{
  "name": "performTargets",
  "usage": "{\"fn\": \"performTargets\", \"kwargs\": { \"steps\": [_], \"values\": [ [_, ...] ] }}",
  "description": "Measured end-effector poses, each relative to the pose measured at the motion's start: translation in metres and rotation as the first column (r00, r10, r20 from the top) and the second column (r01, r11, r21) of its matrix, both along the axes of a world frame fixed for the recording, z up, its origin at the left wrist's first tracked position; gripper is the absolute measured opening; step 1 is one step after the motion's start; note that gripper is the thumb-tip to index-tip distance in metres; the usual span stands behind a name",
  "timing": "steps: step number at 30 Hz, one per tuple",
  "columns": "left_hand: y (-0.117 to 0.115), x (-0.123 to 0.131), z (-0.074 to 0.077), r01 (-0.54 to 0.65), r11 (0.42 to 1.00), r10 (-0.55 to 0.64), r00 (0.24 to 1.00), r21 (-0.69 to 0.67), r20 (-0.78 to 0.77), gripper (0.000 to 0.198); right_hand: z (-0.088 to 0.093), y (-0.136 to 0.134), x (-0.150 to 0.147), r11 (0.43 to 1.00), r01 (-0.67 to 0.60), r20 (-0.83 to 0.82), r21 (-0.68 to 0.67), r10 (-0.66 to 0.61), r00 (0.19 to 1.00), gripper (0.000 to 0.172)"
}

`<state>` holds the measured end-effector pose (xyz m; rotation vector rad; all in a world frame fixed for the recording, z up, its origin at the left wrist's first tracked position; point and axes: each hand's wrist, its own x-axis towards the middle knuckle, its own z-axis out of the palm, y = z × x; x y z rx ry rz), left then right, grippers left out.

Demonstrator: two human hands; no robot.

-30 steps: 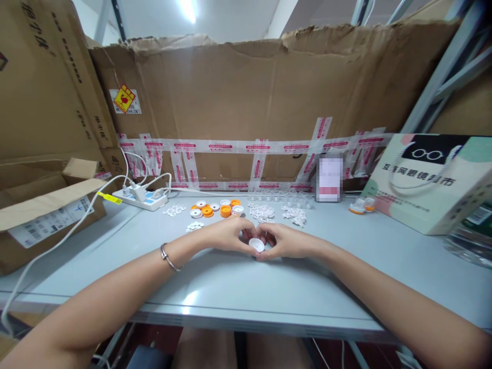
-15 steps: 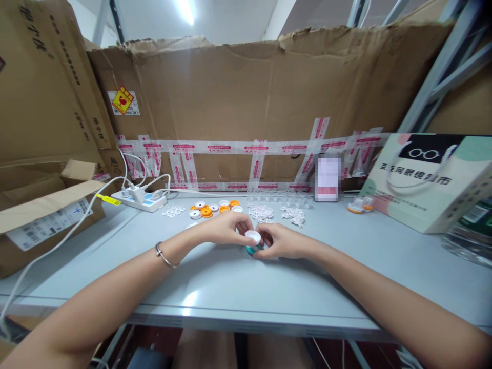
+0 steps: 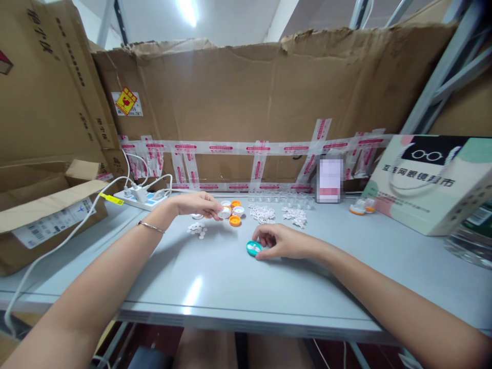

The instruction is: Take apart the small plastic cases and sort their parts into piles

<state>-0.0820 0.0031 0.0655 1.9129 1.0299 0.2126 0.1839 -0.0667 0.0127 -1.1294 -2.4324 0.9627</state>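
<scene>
My right hand pinches the edge of a teal round cap resting on the table; small white pieces lie inside it. My left hand reaches to a cluster of round caps, its fingertips closed on a white round cap. Around it sit an orange cap and another white cap, with more partly hidden behind the fingers. Below my left hand lies a loose group of small white discs.
Piles of small white parts and rows of clear cups are at the back. A phone leans there. A power strip and an open carton are left; a paper bag and orange-white pieces are right.
My left hand has moved left and away from the teal cap, and the white cap that was above it is gone from there. My right hand stays at the teal cap.
</scene>
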Motion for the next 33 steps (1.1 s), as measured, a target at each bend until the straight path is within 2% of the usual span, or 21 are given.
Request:
{"fn": "performTargets", "kwargs": {
  "steps": [4,8,11,16,18,23,27,30,33],
  "values": [
    [0.01,-0.018,0.002,0.058,0.991,-0.044,0.992,0.12,-0.121,0.037,0.002,-0.001,0.0,1.0,-0.002,0.015,0.0,0.002,1.0,0.032],
    [0.02,-0.031,0.0,-0.024,0.957,0.094,0.968,0.288,-0.232,0.04,0.004,-0.003,-0.001,1.0,0.0,0.03,-0.013,0.0,1.0,0.03],
    [0.022,-0.029,-0.003,-0.036,0.94,0.118,0.967,0.339,-0.225,0.04,0.005,-0.003,-0.002,1.0,0.003,0.035,-0.013,-0.002,0.999,0.029],
    [0.01,-0.004,-0.008,0.014,0.951,0.015,0.996,0.308,-0.091,0.042,0.005,-0.003,-0.001,1.0,0.003,0.031,-0.002,-0.002,1.0,0.029],
    [0.002,0.007,-0.009,0.054,0.924,-0.019,0.995,0.38,-0.094,0.04,0.005,-0.003,-0.002,1.0,0.001,0.03,0.002,-0.001,1.0,0.03],
    [-0.011,0.026,-0.013,0.242,0.814,-0.119,0.959,0.528,-0.256,0.032,0.006,-0.004,-0.001,1.0,0.001,0.034,0.009,-0.001,0.999,0.032],
    [-0.013,0.035,-0.019,0.235,0.691,-0.076,0.964,0.683,-0.255,0.026,0.005,-0.004,-0.001,1.0,-0.01,0.027,0.009,0.01,1.0,0.031],
    [-0.012,0.038,-0.024,0.228,0.658,-0.048,0.964,0.717,-0.262,0.024,0.005,-0.004,-0.002,1.0,-0.008,0.028,0.012,0.008,1.0,0.03],
    [-0.011,0.039,-0.028,0.234,0.659,-0.04,0.96,0.715,-0.277,0.024,0.005,-0.004,-0.003,1.0,-0.008,0.033,0.015,0.007,0.999,0.03]
  ]
}}
